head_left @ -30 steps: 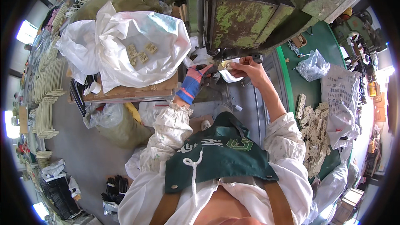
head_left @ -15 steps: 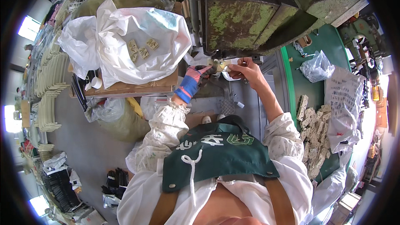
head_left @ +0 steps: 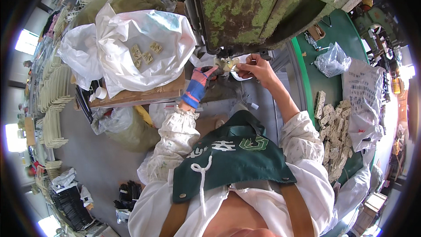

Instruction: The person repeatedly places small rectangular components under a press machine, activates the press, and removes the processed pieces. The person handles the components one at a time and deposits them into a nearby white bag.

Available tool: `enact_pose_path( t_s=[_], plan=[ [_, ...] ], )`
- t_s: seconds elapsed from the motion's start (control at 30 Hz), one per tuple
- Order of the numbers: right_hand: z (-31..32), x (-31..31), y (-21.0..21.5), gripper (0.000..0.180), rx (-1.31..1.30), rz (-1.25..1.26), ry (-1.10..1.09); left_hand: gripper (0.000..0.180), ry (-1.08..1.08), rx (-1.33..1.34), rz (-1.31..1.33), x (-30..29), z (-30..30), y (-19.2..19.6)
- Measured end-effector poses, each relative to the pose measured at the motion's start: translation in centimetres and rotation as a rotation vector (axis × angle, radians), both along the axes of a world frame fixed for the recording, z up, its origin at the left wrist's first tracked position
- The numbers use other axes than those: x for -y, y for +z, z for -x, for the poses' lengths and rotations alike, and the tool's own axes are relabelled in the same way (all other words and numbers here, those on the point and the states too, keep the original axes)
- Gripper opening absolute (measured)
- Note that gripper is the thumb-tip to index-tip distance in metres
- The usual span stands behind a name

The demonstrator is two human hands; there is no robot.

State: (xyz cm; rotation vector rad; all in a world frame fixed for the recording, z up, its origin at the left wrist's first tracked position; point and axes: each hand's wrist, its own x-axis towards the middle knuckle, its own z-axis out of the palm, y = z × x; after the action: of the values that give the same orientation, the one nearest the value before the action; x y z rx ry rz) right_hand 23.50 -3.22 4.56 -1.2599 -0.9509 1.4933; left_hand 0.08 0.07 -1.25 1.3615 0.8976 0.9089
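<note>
Left hand (head_left: 202,77), gloved, and bare right hand (head_left: 256,67) both pinch a small pale part (head_left: 227,64) just under the green press (head_left: 245,13); tight clearance. Since earlier: hands barely shifted.

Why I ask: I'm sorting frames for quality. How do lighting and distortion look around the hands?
Head view: strong fisheye bending and a black rim; windows at the left edge glare white; the left hand in its glove, the right hand and the small pale piece between them sit in the machine's shade, small but readable.
</note>
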Motion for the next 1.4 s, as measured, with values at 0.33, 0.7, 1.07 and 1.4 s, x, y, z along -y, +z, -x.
enact_pose_path(
  t_s=[0.33, 0.7, 1.07, 1.4],
  plan=[
    [0.1, -0.3, 0.6, 0.026, 0.035, 0.001, 0.0, 0.049, -0.179, -0.129, -0.393, -1.5, 1.9, -3.7],
    [-1.1, 7.9, -1.7, 0.03, -0.031, 0.001, -0.157, 0.032, 0.037, 0.084, -0.02, -3.9, 10.2, -5.6],
    [-24.9, 19.7, -13.8, 0.022, 1.56, 0.461, -0.981, 0.035, 0.1, 0.503, 0.529, 2.7, 7.6, 1.8],
    [-3.3, -1.0, -11.5, 0.012, 1.114, -0.671, -0.021, 0.034, -0.071, 0.348, 0.632, 6.8, -2.3, -0.8]
  ],
)
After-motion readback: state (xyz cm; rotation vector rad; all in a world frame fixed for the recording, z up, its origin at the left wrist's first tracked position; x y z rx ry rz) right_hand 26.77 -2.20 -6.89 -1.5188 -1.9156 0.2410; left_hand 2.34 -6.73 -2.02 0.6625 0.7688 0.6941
